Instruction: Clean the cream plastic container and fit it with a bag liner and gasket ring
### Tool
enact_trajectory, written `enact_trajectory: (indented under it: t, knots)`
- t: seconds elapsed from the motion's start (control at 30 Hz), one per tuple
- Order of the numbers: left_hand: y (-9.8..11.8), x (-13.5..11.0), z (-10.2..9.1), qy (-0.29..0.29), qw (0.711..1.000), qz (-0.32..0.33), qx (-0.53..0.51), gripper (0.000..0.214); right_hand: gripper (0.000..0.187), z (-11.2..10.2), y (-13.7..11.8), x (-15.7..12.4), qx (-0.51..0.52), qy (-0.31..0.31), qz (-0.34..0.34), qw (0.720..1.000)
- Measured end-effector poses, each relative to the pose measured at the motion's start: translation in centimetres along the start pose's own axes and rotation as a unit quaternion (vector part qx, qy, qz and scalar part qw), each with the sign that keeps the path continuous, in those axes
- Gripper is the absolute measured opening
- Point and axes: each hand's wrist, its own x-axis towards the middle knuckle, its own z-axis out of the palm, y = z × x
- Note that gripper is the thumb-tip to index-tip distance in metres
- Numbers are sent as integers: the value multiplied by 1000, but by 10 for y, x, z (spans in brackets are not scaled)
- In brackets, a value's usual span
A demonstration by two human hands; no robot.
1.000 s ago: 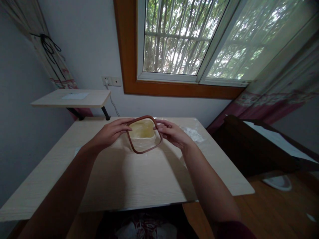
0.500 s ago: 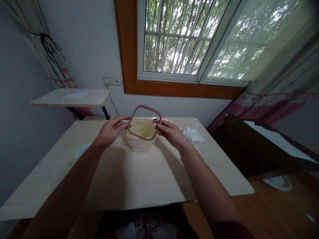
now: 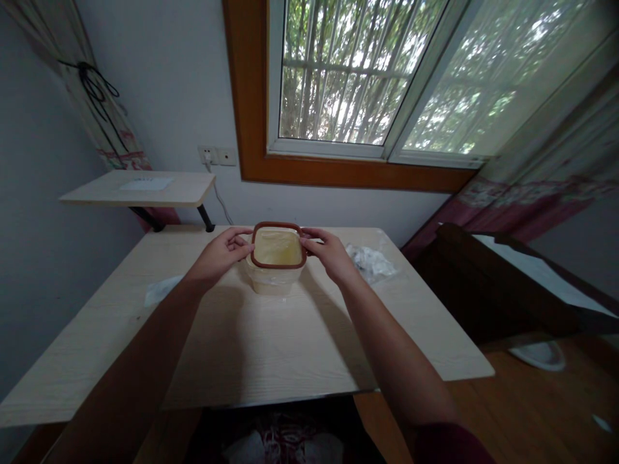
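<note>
A brown square ring with rounded corners (image 3: 278, 266) is pinched at its two sides between my hands. My left hand (image 3: 225, 252) grips the left side, fingers closed. On the right side, my right hand (image 3: 327, 252) holds it between thumb and fingers. Below and behind the ring stands a small cream bin (image 3: 276, 283) with a clear plastic liner bag over its upper walls. The ring nearly lines up with the bin's mouth; whether it touches the rim I cannot tell.
The bin stands on a pale wooden table (image 3: 290, 348). A crumpled clear plastic bag (image 3: 372, 261) lies to the right, a whitish sheet (image 3: 162, 290) by my left forearm. A raised shelf (image 3: 188, 187) stands at the back left, below wall sockets (image 3: 216, 156).
The ring has come down and levelled from a tilted pose above the bin, and now frames the bin's mouth. Both hands still hold it.
</note>
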Motion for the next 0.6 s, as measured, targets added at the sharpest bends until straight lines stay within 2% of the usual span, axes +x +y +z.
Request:
enact_trajectory:
  t: [0.2,0.37,0.6]
  knots:
    - [-8,-1,5,24,1000,1,11,48,40,4,-8,-4,-60,9,2,998]
    - [-14,-2,8,31,998,-22,50,54,37,11,-14,-6,-173,36,-13,984]
    - [-4,2,7,23,992,-24,123,48,36,21,-13,-3,-250,55,-54,965]
